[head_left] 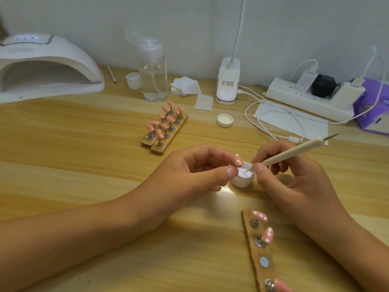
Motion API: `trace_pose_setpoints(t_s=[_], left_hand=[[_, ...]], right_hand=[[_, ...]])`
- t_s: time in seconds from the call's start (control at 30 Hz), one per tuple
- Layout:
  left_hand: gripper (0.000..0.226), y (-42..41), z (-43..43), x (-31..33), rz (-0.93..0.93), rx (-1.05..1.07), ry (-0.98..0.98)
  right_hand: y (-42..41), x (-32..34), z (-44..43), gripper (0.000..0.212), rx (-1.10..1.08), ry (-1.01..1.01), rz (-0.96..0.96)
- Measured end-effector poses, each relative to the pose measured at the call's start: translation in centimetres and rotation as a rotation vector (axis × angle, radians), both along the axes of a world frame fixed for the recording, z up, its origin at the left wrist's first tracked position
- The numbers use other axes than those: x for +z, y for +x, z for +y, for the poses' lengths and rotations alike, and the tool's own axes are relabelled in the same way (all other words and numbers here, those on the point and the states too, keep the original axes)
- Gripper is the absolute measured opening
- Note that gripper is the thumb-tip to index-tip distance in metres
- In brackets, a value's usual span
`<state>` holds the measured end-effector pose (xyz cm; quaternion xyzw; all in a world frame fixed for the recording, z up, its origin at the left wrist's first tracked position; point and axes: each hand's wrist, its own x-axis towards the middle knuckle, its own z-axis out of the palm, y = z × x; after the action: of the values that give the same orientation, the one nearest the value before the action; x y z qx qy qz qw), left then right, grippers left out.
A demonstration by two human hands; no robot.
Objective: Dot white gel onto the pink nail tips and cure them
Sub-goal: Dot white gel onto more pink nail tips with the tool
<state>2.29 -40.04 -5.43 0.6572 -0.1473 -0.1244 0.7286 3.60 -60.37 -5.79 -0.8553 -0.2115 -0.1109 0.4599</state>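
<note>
White gel [245, 175] sits in a small round white plastic jar [240, 183] at centre frame, on the pale wooden table [84, 144]. Left hand [189, 171] pinches the jar rim between thumb and forefinger. Judged purpose: to stop the light jar sliding or tipping while the tool goes in. Right hand [290, 173] pinches a cream pen-shaped dotting tool [294, 151] near its lower end, pencil fashion, slanted so the working point dips into the gel. Likely a reload for the next dot.

Long wooden strip holder [249, 232] lies at lower right, close under the right wrist, presumably for short reach. Two dotted pink nail tips [260, 216] stand on it. Below them one round magnet [264, 261] is bare, then comes a plain pink tip [281, 286]. Block of apparently plain pink tips on wooden stands [164, 125] sits above centre. White arched curing lamp [48, 66] stands at upper left, mouth facing the work.

Not resolved: the tool point within the gel, crowded by fingertips and white on white. Strip holder is cut off by the bottom edge, the lamp by the left edge.
</note>
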Motion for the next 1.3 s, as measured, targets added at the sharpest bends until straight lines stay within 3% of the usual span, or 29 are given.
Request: trace_pose_setpoints(t_s=[0.33, 0.43, 0.53, 0.67, 0.73, 0.93, 1.3], left_hand=[[0.013, 0.1, -0.1, 0.0, 0.016, 0.0, -0.004], [0.013, 0.1, -0.1, 0.1, 0.02, -0.001, -0.009], [0.013, 0.1, -0.2, 0.1, 0.009, -0.02, -0.004], [0.01, -0.1, -0.2, 0.2, -0.006, -0.052, 0.001], [0.009, -0.1, -0.3, 0.2, -0.008, -0.057, 0.002], [0.008, -0.3, -0.5, 0.4, -0.012, -0.057, -0.003], [0.009, -0.4, -0.4, 0.5, -0.017, -0.046, 0.026]], right_hand=[[-0.1, 0.1, 0.0, 0.014, 0.004, -0.013, 0.016], [-0.2, 0.1, 0.0, 0.005, -0.025, 0.026, 0.012], [-0.2, 0.3, 0.0, 0.005, -0.06, 0.215, 0.034], [-0.4, 0.9, 0.4, 0.01, 0.038, 0.777, 0.22], [-0.7, 1.0, 0.7, 0.013, 0.104, 0.879, 0.314], [-1.5, 0.5, 1.3, 0.004, 0.185, 0.786, 0.324], [-1.5, 0.6, 1.2, 0.005, 0.203, 0.821, 0.339]])
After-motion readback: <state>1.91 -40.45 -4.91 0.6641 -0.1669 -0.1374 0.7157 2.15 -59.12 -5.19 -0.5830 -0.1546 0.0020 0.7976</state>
